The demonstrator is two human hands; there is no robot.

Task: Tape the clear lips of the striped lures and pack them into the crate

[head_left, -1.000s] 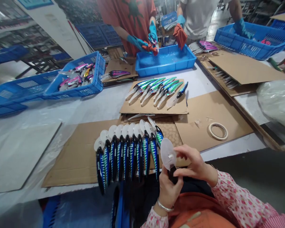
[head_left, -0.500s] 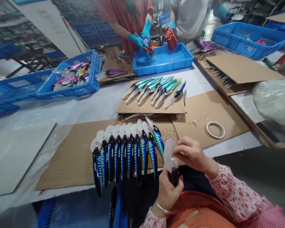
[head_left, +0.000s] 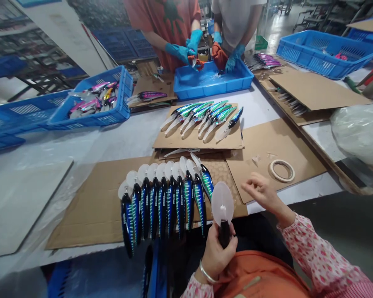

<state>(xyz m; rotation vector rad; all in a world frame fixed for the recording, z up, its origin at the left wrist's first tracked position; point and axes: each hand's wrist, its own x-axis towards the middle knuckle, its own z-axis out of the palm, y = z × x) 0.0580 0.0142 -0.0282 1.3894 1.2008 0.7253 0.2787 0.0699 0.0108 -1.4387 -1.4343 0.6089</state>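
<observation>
My left hand (head_left: 218,250) is wrapped round the dark body of a fishing lure (head_left: 223,207), whose clear oval lip points up. To its right, my right hand (head_left: 262,193) hovers over the cardboard's edge, away from the lure. Its fingertips are pressed together, and whatever they hold is too small to make out. Left of the held lure, a row of blue-black lures (head_left: 163,203) with clear round lips lies on a cardboard sheet (head_left: 87,207). Their tails overhang the front edge.
More green-blue lures (head_left: 202,114) rest on stacked cardboard ahead. A tape roll (head_left: 281,170) and tape scraps lie at right. Two co-workers in blue gloves work at a blue tray (head_left: 213,85). A blue basket (head_left: 124,97) of pink lures stands left, and a plastic bag (head_left: 360,132) far right.
My right hand has moved right, away from the lure's lip, and the white scrap on the lip is gone. My left hand has turned the lip toward me. One co-worker's hands have come to the tray.
</observation>
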